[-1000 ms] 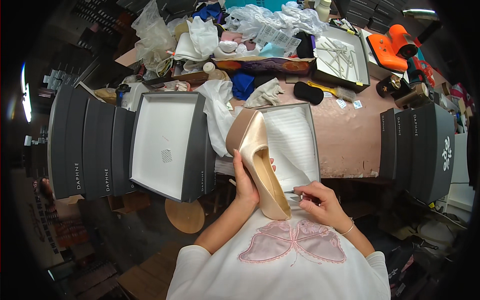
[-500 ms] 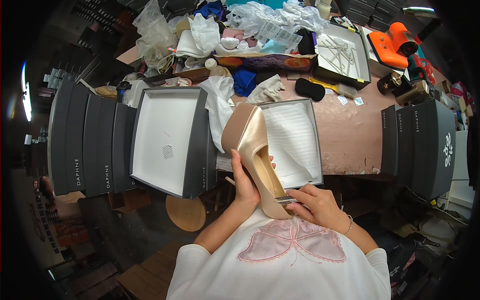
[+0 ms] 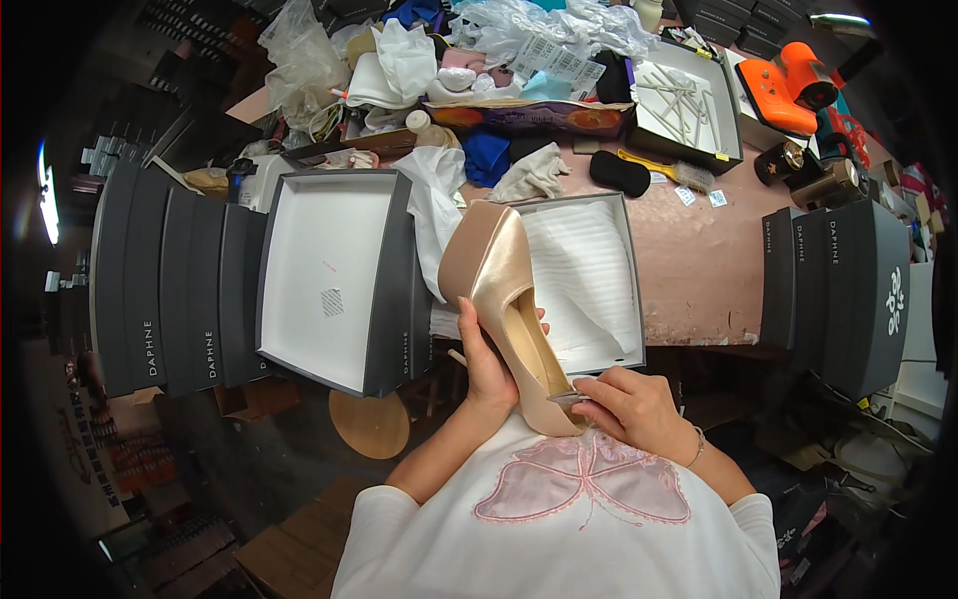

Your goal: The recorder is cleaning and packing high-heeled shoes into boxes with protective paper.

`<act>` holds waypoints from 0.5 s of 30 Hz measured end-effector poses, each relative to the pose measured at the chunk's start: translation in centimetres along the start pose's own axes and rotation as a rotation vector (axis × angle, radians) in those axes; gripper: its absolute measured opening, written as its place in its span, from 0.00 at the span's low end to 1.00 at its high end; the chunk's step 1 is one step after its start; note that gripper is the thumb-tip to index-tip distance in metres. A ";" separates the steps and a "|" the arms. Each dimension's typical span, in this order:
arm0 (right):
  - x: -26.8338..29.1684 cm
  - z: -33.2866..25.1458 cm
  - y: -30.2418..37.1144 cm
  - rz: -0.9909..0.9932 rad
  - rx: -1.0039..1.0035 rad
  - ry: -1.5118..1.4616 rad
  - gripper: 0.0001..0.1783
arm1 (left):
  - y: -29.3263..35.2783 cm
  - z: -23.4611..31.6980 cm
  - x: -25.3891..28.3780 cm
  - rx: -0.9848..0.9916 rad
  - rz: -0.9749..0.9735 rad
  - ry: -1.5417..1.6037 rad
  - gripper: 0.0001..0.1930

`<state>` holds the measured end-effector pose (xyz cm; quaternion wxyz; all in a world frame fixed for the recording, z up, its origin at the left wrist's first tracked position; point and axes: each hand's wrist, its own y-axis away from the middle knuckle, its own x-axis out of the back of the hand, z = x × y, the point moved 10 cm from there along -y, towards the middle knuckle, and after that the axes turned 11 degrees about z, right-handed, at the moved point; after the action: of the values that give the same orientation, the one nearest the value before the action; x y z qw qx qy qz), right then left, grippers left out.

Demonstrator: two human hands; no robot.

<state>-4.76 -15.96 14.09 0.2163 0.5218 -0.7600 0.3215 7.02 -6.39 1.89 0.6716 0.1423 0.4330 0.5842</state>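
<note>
A champagne-coloured satin high-heeled shoe with a thick platform is tilted in front of my chest, its toe pointing away from me. My left hand is wrapped around its side and underside, and a thin heel sticks out left of that hand. At the shoe's back opening, my right hand pinches a small silvery tool. Its exact kind is hidden by the fingers. Behind the shoe lies a grey shoebox, with white striped wrapping inside.
A grey box lid, white inside, leans left beside upright shoeboxes. More shoeboxes stand right. Across the pink table are a yellow-handled brush, a black pad, a white glove and an orange device.
My right fingers and the silvery tool have shifted slightly at the shoe's back edge. The left hand keeps its hold on the shoe, and the view has moved a little.
</note>
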 end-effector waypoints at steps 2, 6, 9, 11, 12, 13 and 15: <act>-0.1 0.1 0.0 -0.011 -0.012 -0.077 0.13 | 0.1 0.0 -0.2 0.007 -0.023 0.003 0.44; -1.1 -0.5 0.6 -0.173 0.048 -0.198 0.14 | 0.2 0.1 -0.4 -0.004 0.006 0.021 0.44; -0.4 0.6 0.4 -0.052 -0.006 -0.287 0.16 | 0.0 0.5 -0.5 -0.024 0.003 0.033 0.44; 0.0 0.7 0.0 -0.033 -0.081 -0.312 0.18 | 0.0 0.5 -0.5 -0.022 0.008 0.031 0.44; 0.2 0.9 -0.2 -0.024 -0.117 -0.324 0.18 | 0.0 0.5 -0.5 -0.022 0.010 0.031 0.44; 0.1 1.0 -0.2 -0.025 -0.107 -0.260 0.19 | 0.0 0.5 -0.5 -0.021 0.000 0.029 0.44; -0.2 1.2 0.0 -0.028 -0.084 -0.135 0.20 | 0.0 0.6 -0.5 -0.020 -0.017 0.025 0.44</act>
<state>-4.65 -16.66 13.16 0.1907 0.5435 -0.7782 0.2502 7.49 -6.67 2.52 0.6724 0.1245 0.4367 0.5845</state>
